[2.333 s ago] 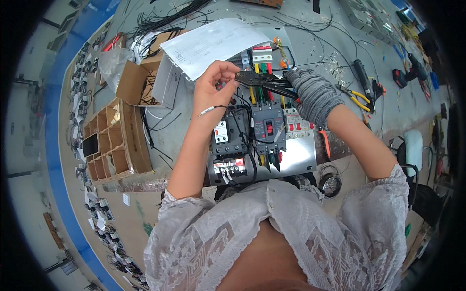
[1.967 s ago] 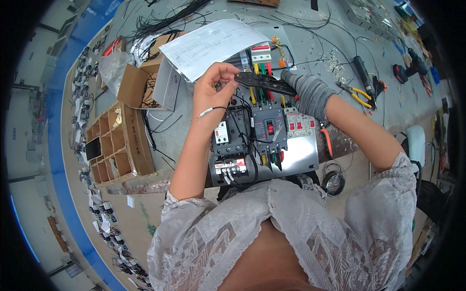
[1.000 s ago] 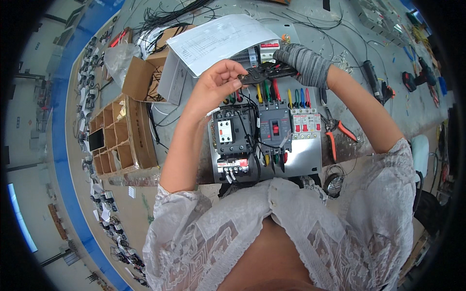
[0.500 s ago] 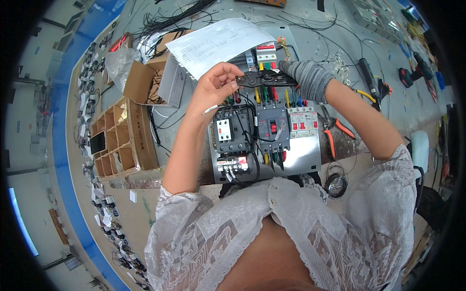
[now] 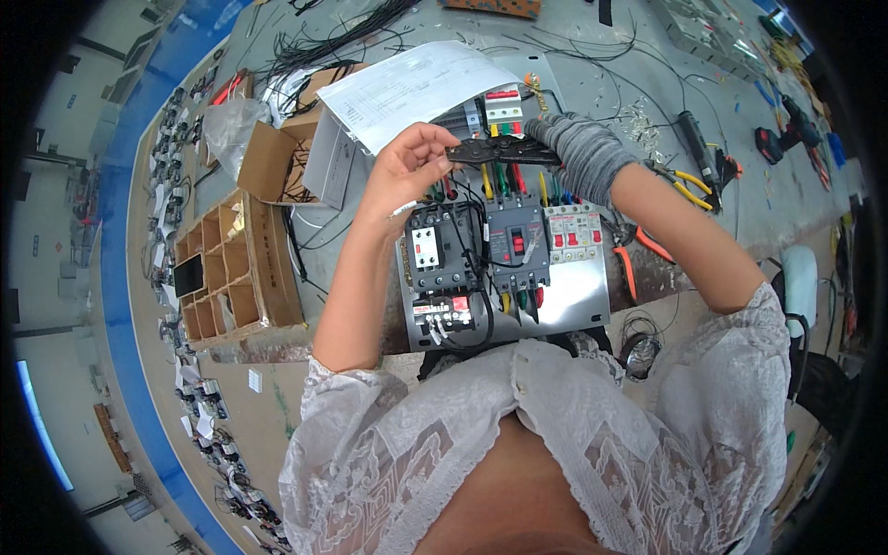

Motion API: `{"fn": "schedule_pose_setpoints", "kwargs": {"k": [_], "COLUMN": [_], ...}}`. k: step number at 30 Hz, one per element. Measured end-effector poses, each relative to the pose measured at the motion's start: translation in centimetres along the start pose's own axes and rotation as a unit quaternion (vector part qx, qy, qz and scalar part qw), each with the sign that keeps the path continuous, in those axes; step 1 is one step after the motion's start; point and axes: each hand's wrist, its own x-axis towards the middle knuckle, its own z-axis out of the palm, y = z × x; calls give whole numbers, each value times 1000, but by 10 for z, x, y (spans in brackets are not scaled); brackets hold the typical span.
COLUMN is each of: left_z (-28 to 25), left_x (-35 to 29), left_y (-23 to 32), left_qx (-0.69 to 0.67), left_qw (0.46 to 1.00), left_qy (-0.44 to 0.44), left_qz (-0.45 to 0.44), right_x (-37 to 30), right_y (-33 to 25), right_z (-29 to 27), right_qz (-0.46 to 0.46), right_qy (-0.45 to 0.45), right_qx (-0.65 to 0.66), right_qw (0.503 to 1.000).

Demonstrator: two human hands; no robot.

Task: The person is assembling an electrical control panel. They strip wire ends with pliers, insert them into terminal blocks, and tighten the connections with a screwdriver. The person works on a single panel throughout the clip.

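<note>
A black crimping tool (image 5: 499,151) lies level above the wired panel, its handles gripped by my right hand (image 5: 578,155), which wears a grey knitted glove. At the jaw end, my left hand (image 5: 418,159) is bare, with thumb and forefinger pinched together. Whatever they pinch is too small to make out. Below sits a metal mounting plate (image 5: 578,301) carrying a contactor (image 5: 438,248), a dark moulded breaker (image 5: 518,242) with a red switch, and a white breaker row (image 5: 575,231). Yellow, green and red wires rise from the breaker under the tool. A white wire marker (image 5: 402,209) shows by my left wrist.
Printed paper (image 5: 416,88) covers part of the panel's far side. To the left stand an open carton (image 5: 319,166) and a divided cardboard box (image 5: 268,264). Orange-handled pliers (image 5: 627,268), yellow-handled cutters (image 5: 692,190) and a cordless drill (image 5: 791,134) lie on the right.
The crimping tool's handles have come closer together as my gloved right hand squeezes. My left hand stays almost where it was, at the jaw end.
</note>
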Motion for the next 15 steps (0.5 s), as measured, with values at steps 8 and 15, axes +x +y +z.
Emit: {"fn": "schedule_pose_setpoints", "kwargs": {"k": [8,15], "left_z": [3,3], "left_x": [0,-1], "left_y": [4,3], "left_qx": [-6,-3], "left_qw": [1000,1000], "left_qy": [1,7], "left_qz": [-4,-5], "right_x": [6,11], "right_y": [0,13], "right_z": [0,16], "right_qz": [33,-32], "right_qy": [-91,-13], "right_qx": [23,21], "right_qw": [995,999]}}
